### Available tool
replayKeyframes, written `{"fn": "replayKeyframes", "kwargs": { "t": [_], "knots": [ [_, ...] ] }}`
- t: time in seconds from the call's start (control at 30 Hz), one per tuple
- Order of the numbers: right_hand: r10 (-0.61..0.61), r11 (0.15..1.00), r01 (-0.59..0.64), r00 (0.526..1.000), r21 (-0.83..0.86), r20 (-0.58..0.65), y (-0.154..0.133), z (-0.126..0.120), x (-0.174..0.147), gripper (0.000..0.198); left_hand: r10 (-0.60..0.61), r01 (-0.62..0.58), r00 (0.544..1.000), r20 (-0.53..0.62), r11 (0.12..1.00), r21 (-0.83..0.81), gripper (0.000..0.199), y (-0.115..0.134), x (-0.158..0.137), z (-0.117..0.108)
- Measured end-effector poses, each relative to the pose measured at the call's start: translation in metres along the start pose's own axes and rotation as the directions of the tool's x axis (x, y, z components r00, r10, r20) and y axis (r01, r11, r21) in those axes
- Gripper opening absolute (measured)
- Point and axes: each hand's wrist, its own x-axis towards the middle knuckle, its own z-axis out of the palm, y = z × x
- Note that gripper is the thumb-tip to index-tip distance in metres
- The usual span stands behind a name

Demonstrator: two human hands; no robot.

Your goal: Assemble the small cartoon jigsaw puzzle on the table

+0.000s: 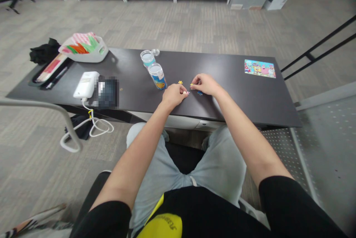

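Over the dark table, my left hand (174,96) is closed in a pinch on a small pink-and-white puzzle piece (185,92). Close by on its right, my right hand (206,83) pinches a small yellow piece (191,85) between thumb and fingertips. A loose yellow knobbed puzzle piece (180,82) lies just beyond the left hand. Under the right fingers rests a blue piece (199,93), partly in shadow. A clear-topped canister with a blue and yellow label (158,76) stands upright left of my left hand. The pieces are too small to make out any print.
A second clear canister (147,59) and a round clear lid (155,52) stand behind. A colourful cartoon picture card (260,68) lies at the right end. On the left are a white basket (89,56), a black tray (51,72) and a white charger (86,84) with its cable.
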Motion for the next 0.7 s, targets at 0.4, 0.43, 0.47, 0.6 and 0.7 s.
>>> {"fn": "replayKeyframes", "kwargs": {
  "t": [0.4,0.43,0.47,0.6,0.7],
  "knots": [
    [0.048,0.995,-0.048,0.999,0.082,0.008,0.004,0.002,-0.02,0.024,-0.02,0.02,1.0,0.007,1.0,-0.003,0.027,0.005,0.002,0.006],
    [0.056,0.991,-0.057,0.998,0.118,0.016,0.004,0.001,-0.018,0.023,-0.024,0.024,1.0,-0.002,1.0,0.0,0.024,0.005,0.003,0.005],
    [0.062,0.987,-0.064,0.998,0.144,0.021,0.005,-0.001,-0.014,0.023,-0.032,0.032,0.999,-0.014,0.999,0.006,0.021,0.004,0.004,0.004],
    [0.073,0.988,-0.078,0.997,0.134,0.037,0.007,-0.006,0.004,0.027,-0.079,0.084,0.995,-0.067,0.994,0.071,0.03,0.004,0.014,-0.003],
    [0.059,0.995,-0.063,0.997,0.081,0.052,0.005,-0.011,0.016,0.02,-0.11,0.12,0.99,-0.083,0.985,0.126,0.029,0.007,0.024,-0.007]
  ]
}}
